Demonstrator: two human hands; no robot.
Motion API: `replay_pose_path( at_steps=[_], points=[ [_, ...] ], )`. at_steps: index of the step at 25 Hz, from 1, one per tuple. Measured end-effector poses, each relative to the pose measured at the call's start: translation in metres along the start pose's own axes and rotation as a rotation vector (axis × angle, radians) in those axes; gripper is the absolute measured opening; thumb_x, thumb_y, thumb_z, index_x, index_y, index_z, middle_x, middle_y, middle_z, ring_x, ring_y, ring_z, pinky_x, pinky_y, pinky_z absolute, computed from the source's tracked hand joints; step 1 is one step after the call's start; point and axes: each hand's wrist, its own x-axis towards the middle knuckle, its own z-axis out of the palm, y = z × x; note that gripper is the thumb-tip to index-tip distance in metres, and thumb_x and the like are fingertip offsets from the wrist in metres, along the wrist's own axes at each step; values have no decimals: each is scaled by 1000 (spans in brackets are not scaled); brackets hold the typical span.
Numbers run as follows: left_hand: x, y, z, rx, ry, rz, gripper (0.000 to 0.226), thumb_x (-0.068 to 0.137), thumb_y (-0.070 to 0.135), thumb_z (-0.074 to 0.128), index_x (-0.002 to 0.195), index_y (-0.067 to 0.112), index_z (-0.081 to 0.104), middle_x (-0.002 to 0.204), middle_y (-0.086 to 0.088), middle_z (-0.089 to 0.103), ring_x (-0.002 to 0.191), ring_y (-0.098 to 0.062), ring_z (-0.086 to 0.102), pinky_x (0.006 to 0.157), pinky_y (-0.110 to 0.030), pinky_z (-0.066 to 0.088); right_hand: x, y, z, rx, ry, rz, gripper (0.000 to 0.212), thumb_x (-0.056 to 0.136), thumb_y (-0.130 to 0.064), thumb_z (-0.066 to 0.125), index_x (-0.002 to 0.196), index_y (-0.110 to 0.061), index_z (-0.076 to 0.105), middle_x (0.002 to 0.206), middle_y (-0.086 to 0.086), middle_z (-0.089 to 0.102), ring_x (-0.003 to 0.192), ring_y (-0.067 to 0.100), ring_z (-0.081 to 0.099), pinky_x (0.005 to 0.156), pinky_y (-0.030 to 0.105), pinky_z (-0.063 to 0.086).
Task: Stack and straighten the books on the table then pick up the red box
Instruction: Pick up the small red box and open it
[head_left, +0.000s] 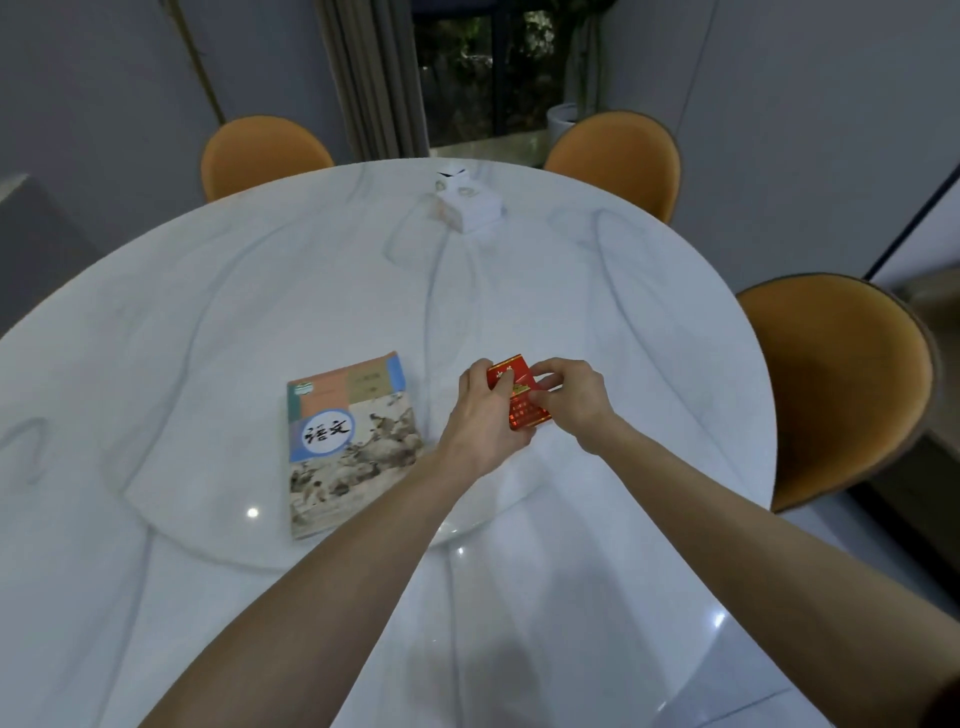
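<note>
Forearms: both bare arms are reaching forward from the bottom edge over the white marble table (208, 291), converging toward the middle.
Left hand: the left hand (480, 415) is curling around the left side of the red box (517, 397), thumb lying across its face, fingers wrapping the far left edge.
Right hand: the right hand (571, 397) is pinching the right edge of the same box, fingertips pressing on its red front.
Red box: it is sitting between the two hands, tilted, gold print facing up; whether it is lifting off the tabletop or resting on it cannot be told.
Books: the books (350, 441) are lying flat in one pile just left of the left hand, not touching it, top cover showing a blue oval with Chinese characters above an ink-style landscape.
White box: a small white box (467, 208) is standing near the far edge.
Chairs: three orange chairs (831, 384) are ringing the far and right sides.
</note>
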Motion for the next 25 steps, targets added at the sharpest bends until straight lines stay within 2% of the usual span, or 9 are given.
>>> replay_pose_path(
  at_steps=[7,13,15,18,20,23,25],
  points=[
    [62,68,72,0,-112,45,70,77,38,69,134,8,40,141,-11,28,135,-25,25,101,-34,42,44,60,-82,-13,62,86,31,83,-2,62,113,-11,65,93,8,62,80,20,59,53,15,43],
    [105,103,136,-58,-201,37,71,75,44,71,131,10,44,138,-10,32,130,-24,31,102,-34,44,86,114,-129,-7,71,180,32,82,3,59,112,-8,66,73,-2,60,62,11,59,48,11,42],
    [121,111,158,-73,-232,20,72,74,46,71,131,11,44,137,-8,33,129,-22,34,102,-34,44,102,133,-141,-7,73,212,31,83,2,58,112,-7,66,78,2,62,65,12,59,54,13,44],
    [140,117,185,-74,-269,-1,73,74,48,71,131,11,44,137,-8,33,129,-22,35,103,-34,43,124,154,-149,-23,75,239,31,84,1,59,113,-7,65,97,13,67,76,18,57,62,20,46],
    [151,118,200,-62,-282,-13,73,74,49,70,131,11,44,136,-9,34,129,-23,34,104,-33,42,137,167,-152,-31,66,249,31,84,0,59,114,-7,65,101,14,67,78,18,57,60,18,45],
    [164,118,219,-31,-290,-20,74,73,49,71,131,11,45,134,-10,36,127,-25,36,106,-34,40,157,185,-154,-39,45,259,31,84,-1,59,115,-7,65,107,17,68,86,25,62,69,25,49],
    [171,116,228,-28,-293,-38,74,73,50,71,130,11,46,133,-10,37,125,-25,38,107,-34,40,166,193,-152,-38,34,259,31,84,0,58,114,-6,65,107,19,68,85,24,61,72,28,50]
  ],
)
